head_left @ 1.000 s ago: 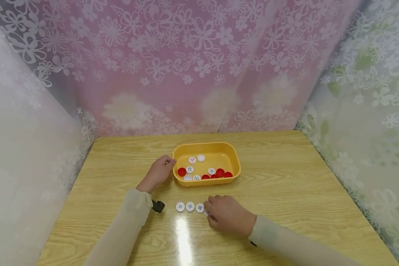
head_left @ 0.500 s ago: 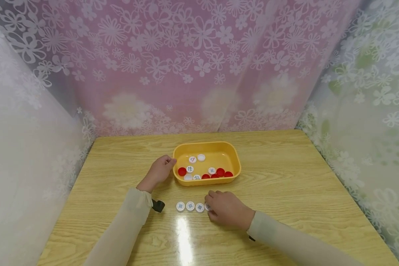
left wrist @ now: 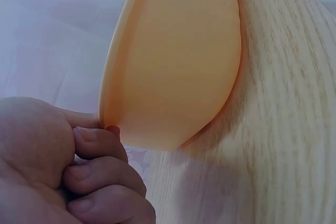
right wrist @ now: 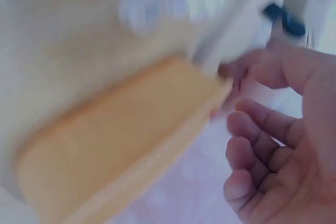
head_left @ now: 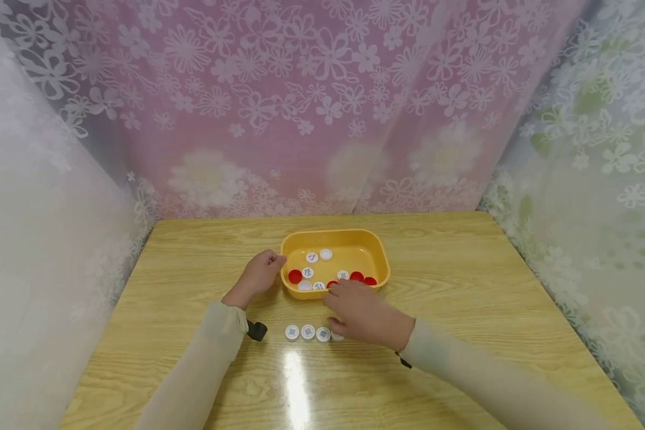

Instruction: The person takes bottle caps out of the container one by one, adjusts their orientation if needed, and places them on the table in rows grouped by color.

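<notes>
A yellow plastic tray (head_left: 349,240) with rounded corners stands on the table, holding several small round discs, some red (head_left: 295,276) and some white with printed marks (head_left: 308,273). My left hand (head_left: 258,275) pinches the tray's left rim between thumb and index finger; the other fingers curl below it in the left wrist view. Over the tray's front rim hovers my right hand (head_left: 368,313), fingers loosely bent and nothing between them in the right wrist view. In front of the tray lies a row of several white discs (head_left: 307,332) with blue marks; the rightmost is partly hidden by the right hand.
The wood-patterned table (head_left: 204,251) reaches back to a pink floral curtain (head_left: 312,119). Pale floral curtains hang close on the left (head_left: 43,239) and right (head_left: 596,197). A bright reflection lies on the tabletop in front of the row.
My right hand has let go of the rightmost disc in the row and moved forward to the tray's front rim. The left hand stays on the tray's rim.
</notes>
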Available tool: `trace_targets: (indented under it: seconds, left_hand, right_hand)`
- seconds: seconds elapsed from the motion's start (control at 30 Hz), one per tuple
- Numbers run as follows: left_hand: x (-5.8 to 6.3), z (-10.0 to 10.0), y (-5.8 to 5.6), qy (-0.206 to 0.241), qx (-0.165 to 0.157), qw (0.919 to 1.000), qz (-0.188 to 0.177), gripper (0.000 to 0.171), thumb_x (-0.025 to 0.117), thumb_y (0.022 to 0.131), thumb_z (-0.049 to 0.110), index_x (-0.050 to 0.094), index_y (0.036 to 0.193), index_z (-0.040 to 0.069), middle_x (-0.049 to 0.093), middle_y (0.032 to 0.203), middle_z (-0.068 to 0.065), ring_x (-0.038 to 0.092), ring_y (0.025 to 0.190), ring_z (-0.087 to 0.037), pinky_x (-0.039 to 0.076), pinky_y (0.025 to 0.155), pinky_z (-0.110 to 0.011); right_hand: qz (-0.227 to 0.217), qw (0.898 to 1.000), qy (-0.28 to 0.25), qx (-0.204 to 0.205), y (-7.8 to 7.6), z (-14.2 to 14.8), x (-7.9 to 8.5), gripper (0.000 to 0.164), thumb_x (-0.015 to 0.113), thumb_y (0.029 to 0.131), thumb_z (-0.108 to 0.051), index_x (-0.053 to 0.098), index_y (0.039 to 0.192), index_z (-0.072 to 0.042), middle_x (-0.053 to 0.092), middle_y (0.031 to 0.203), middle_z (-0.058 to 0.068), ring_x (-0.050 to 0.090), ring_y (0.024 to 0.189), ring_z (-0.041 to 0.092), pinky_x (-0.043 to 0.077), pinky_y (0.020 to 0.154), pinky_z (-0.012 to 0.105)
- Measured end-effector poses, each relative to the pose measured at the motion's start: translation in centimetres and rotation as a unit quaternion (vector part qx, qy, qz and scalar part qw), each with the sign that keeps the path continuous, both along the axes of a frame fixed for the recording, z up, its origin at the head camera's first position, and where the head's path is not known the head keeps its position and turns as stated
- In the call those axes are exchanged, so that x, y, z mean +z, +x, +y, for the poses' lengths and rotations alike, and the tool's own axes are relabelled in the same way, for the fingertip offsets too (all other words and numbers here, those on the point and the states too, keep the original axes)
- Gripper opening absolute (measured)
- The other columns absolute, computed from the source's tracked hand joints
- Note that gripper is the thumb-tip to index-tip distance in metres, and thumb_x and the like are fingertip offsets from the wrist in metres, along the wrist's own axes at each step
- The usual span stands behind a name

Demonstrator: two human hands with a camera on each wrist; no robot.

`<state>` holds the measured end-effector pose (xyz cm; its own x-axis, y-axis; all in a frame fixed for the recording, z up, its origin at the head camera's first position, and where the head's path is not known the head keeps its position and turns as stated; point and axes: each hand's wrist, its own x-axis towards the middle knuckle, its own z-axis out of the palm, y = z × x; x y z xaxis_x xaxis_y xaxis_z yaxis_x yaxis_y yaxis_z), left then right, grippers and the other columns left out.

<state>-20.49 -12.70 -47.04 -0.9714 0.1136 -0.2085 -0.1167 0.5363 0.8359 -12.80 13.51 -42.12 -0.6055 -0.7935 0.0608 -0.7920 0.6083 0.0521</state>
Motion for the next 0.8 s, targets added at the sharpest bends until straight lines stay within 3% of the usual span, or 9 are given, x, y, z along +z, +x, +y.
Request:
trace_targets:
  seconds: [0.17, 0.37, 0.5, 0.63, 0.8]
  left_hand:
    - [-0.2, -0.1, -0.1, 0.008, 0.004, 1.0, 0.0, 0.033, 0.05, 0.11, 0.037, 0.058, 0.098, 0.007, 0.053, 0.086, -0.007, 0.048, 0.073, -0.022, 0.04, 0.065, -0.032]
    - [-0.4, -0.3, 0.0, 0.012, 0.011, 0.9999, -0.005, 0.032, 0.051, 0.11, 0.037, 0.059, 0.097, 0.008, 0.053, 0.085, -0.007, 0.047, 0.071, -0.023, 0.04, 0.064, -0.033]
    - [-0.5, -0.3, -0.1, 0.013, 0.006, 0.9999, -0.002, 0.032, 0.052, 0.11, 0.037, 0.059, 0.097, 0.008, 0.053, 0.085, -0.007, 0.047, 0.069, -0.022, 0.04, 0.062, -0.033]
    - [-0.3, -0.3, -0.2, 0.01, 0.005, 0.9999, 0.003, 0.031, 0.052, 0.109, 0.036, 0.059, 0.096, 0.009, 0.053, 0.084, -0.007, 0.047, 0.068, -0.022, 0.04, 0.061, -0.032]
    - [-0.4, -0.3, -0.1, 0.002, 0.004, 0.9999, 0.01, 0.031, 0.051, 0.11, 0.036, 0.058, 0.096, 0.008, 0.054, 0.084, -0.007, 0.048, 0.069, -0.021, 0.04, 0.061, -0.031]
  right_hand:
    - [0.001, 0.999, -0.025, -0.036, -5.5, 0.4, 2.0, 0.019, 0.075, 0.092, -0.02, 0.066, 0.106, -0.01, 0.06, 0.092, 0.001, 0.053, 0.079, 0.019, 0.048, 0.073, 0.033]
    - [-0.018, 0.995, 0.077, -0.065, -11.2, 0.8, 2.0, 0.027, 0.075, 0.095, -0.021, 0.065, 0.116, -0.008, 0.061, 0.104, 0.007, 0.056, 0.087, 0.022, 0.054, 0.08, 0.036]
    - [-0.026, 0.986, 0.155, -0.057, -13.1, 0.1, 1.6, 0.029, 0.075, 0.095, -0.022, 0.065, 0.118, -0.008, 0.064, 0.107, 0.008, 0.062, 0.088, 0.024, 0.057, 0.081, 0.037]
    - [0.001, 0.974, 0.226, -0.015, -14.6, -1.0, 0.3, 0.025, 0.071, 0.099, -0.019, 0.066, 0.122, -0.011, 0.066, 0.12, 0.01, 0.066, 0.099, 0.026, 0.058, 0.087, 0.038]
    - [0.008, 0.967, 0.256, 0.017, -15.7, -2.2, -1.8, 0.022, 0.066, 0.103, -0.016, 0.063, 0.125, -0.016, 0.066, 0.123, 0.006, 0.067, 0.1, 0.023, 0.058, 0.088, 0.036]
